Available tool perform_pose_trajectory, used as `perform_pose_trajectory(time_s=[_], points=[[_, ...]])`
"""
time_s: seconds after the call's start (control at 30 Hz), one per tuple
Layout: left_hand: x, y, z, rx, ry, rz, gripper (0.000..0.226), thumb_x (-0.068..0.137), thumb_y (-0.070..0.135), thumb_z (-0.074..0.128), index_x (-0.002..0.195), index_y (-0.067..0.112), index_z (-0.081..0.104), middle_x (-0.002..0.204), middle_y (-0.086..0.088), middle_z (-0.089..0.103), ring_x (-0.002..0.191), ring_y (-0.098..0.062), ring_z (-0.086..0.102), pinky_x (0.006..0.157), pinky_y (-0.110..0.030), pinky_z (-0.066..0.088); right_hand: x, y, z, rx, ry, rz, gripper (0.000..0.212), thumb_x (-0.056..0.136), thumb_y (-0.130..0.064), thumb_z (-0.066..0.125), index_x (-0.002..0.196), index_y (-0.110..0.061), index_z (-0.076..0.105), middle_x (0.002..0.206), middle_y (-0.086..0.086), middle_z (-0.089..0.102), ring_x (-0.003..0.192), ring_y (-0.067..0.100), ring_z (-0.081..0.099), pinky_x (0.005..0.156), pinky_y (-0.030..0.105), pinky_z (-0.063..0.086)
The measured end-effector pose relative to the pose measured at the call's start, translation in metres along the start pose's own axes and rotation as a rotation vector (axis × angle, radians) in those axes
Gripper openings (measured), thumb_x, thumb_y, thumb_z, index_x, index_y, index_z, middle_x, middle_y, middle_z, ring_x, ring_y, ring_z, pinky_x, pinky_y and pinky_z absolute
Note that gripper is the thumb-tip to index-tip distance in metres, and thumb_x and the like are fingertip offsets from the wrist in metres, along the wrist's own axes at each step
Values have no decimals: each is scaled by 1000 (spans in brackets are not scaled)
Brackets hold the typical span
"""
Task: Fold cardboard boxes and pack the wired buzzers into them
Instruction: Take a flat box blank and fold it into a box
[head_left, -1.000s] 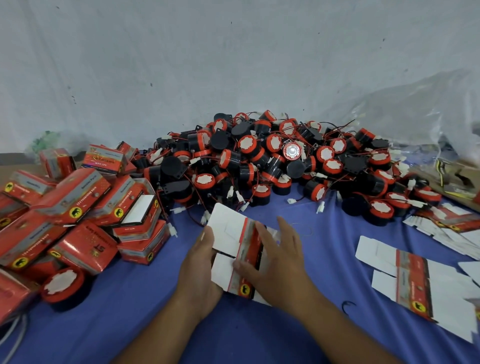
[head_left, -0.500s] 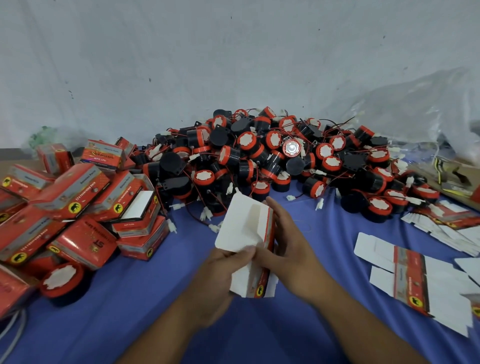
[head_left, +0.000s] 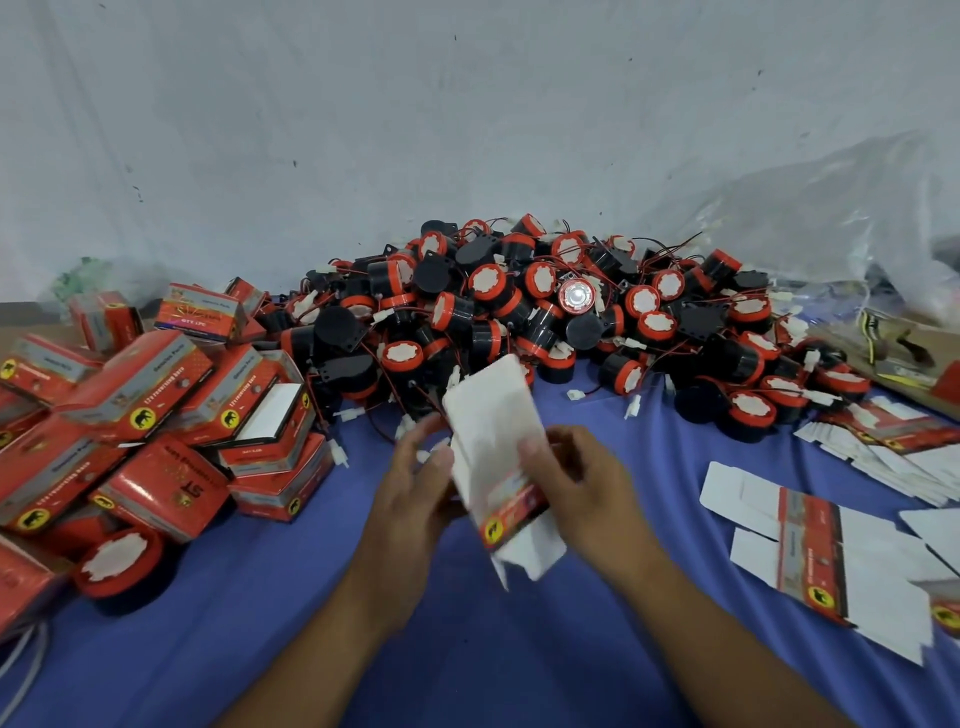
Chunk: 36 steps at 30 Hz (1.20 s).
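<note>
Single head-worn view; looks forward and down, close over the blue table (head_left: 260, 623); wall behind.

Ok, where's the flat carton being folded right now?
Head view, centre: the flat carton is gripped by the right hand, the left hand at its left edge, above the blue cloth just in front of the buzzer pile.

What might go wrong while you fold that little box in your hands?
1. The box blank is flat card held up between the left hand and right hand; a crooked fold may crease or tear a flap.
2. The buzzer pile lies just behind it, with loose red wires; pulling one buzzer out may drag others along.
3. The finished boxes are heaped unevenly on the left; a bump might topple them.
</note>
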<state>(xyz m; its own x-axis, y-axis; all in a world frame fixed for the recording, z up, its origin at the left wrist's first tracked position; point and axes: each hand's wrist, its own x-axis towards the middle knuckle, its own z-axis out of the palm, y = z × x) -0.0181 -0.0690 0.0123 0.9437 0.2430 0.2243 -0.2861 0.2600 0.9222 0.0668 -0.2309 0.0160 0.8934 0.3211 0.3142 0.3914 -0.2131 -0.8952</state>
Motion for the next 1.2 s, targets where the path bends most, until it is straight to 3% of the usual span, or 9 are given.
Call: perform_pose_trajectory(time_s=[0.13,0.3,0.47,0.57,0.7,0.83,1.0,1.1,1.2], points=[[-6,-16,8,369,-167,159,90,79,47,78,145,59,17,142,20,49,121,-16,61,91,-29,55,4,11,0,162,-65,245,77,77,-84,50,92,-11,70,88,5,74,84,25,71,73,44,57],[0,-17,-5,409,-115,76,68,89,40,69,146,47,34,134,9,60,107,-18,68,84,-36,59,1,6,-3,309,-177,132,49,88,-70,52,121,-36,60,99,-8,75,88,15,73,63,23,55],[5,-14,-12,235,29,-115,21,93,42,63,109,30,70,85,-12,68,57,-22,57,45,-32,47,1,7,-11,170,-330,-46,75,87,-71,54,146,-67,9,122,-17,66,101,6,68,84,27,57],[7,-12,-14,170,149,-167,27,103,25,50,89,21,73,68,-13,62,46,-21,50,37,-27,37,2,16,-19,-123,-453,-63,83,80,-70,64,148,-60,18,143,-22,40,128,-7,44,109,34,44],[3,-8,-18,109,60,-178,26,103,19,45,99,8,68,66,-19,54,40,-23,44,36,-24,32,0,27,-20,-423,-500,-102,81,74,-69,72,135,-72,18,158,-27,-25,146,-2,-25,120,34,6],[1,-3,-18,151,-24,-164,28,100,17,46,108,27,70,59,-14,54,40,-20,42,38,-21,30,1,23,-15,-367,-470,-198,100,69,-68,76,149,-55,16,152,-45,-4,146,-12,-10,117,22,12],[2,0,-19,245,-104,-129,47,86,28,49,128,46,61,79,-5,65,58,-16,51,45,-26,39,0,19,-14,-383,-517,-210,100,66,-68,79,143,-63,15,143,-32,18,138,-11,17,102,6,27],[4,-1,-22,262,-172,-79,55,86,46,56,141,45,49,122,4,67,106,-14,64,82,-30,50,-1,16,-16,-390,-532,-176,89,64,-69,78,138,-47,35,129,-28,27,125,-8,31,91,14,39],[4,0,-23,393,-216,-14,69,77,75,61,140,60,38,149,19,44,137,-3,43,108,-33,39,-3,11,-16,-338,-542,-159,67,67,-59,80,122,-36,50,125,-23,36,114,0,47,89,22,49]])
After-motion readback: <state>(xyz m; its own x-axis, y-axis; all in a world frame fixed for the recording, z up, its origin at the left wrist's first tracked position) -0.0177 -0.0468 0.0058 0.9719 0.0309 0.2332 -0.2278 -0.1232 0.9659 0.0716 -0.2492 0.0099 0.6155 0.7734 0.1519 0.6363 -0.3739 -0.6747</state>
